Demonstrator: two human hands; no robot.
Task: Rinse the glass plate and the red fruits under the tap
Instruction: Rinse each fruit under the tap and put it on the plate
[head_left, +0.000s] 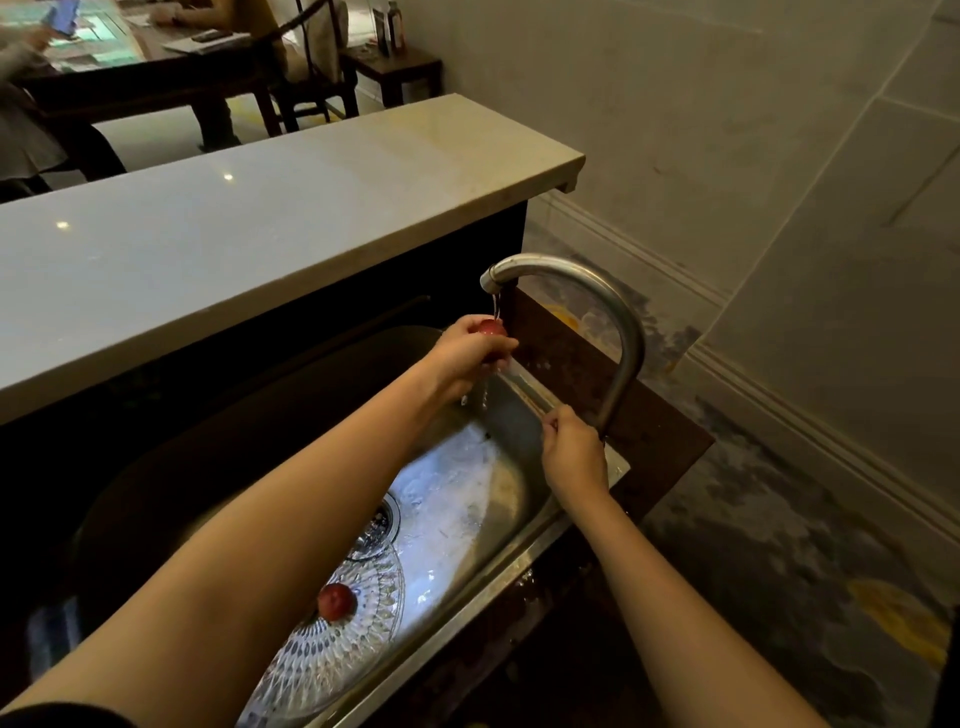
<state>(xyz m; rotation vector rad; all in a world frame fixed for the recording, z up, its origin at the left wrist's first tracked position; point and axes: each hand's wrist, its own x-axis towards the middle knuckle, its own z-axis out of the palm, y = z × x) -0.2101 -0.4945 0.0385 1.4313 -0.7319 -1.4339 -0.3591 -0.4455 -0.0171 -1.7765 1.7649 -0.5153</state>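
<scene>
Forearms reach in from the bottom edge, the left one with a black sleeve (57, 714) at its elbow. It crosses over the sink (509, 431) and hides part of what lies in it. The left hand (465, 361) grips a red fruit (491, 328) with fingers curled round it, right under the spout of the tap (621, 332). A thin stream of water (496, 305) falls on the fruit and drips off below the hand. The right hand (574, 457) is at the base of the tap by the sink's back rim, fingers curled. Whether it grasps anything there I cannot tell.

Down in the wet steel sink lies the glass plate (358, 654), cut with a petal pattern, its left part covered by the forearm. A second red fruit (336, 601) rests on it, and the drain (383, 522) shows just past the plate's far edge.

Behind the sink runs a pale stone desk (260, 218) on a dark base. Beyond it stand a dark wooden table (156, 67), a chair (311, 88), and a seated person (21, 104) holding a phone (62, 15). Bottles (389, 23) stand on a small side table (402, 70); their labels are too small to read. On the right are a tiled wall and a patterned floor (779, 571).
</scene>
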